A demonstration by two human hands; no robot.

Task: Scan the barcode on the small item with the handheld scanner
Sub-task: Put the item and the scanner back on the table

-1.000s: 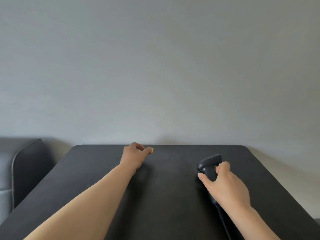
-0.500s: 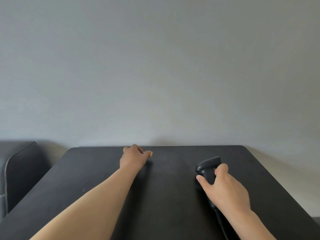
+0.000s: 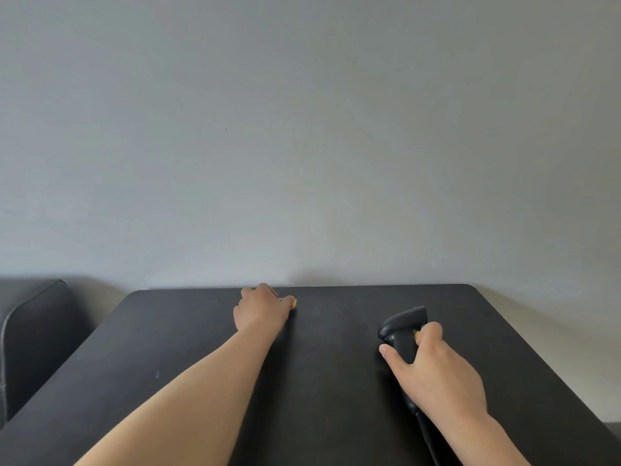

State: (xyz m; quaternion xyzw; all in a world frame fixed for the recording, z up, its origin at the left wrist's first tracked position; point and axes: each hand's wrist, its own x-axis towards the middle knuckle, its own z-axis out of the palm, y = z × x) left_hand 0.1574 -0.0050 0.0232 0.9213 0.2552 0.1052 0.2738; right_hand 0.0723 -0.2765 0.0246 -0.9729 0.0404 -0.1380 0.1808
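A dark handheld scanner (image 3: pixel 405 322) lies on the black table (image 3: pixel 336 381), right of centre, its head pointing toward the far edge and its cable (image 3: pixel 428 438) running back along my wrist. My right hand (image 3: pixel 433 368) is wrapped around its handle, one finger up by a yellowish trigger. Far out near the table's back edge my left hand (image 3: pixel 260 309) is curled over a small item (image 3: pixel 293 302). Only a yellow tip of that item shows past my fingertips; its barcode is hidden.
A plain grey wall (image 3: pixel 302 129) rises straight behind the table's far edge. A dark padded seat (image 3: pixel 33 331) stands off the table's left side. Bare tabletop lies between my two hands.
Both hands stay where they were: left on the small item, right on the scanner. The view has drifted slightly, and less of the seat shows at left.
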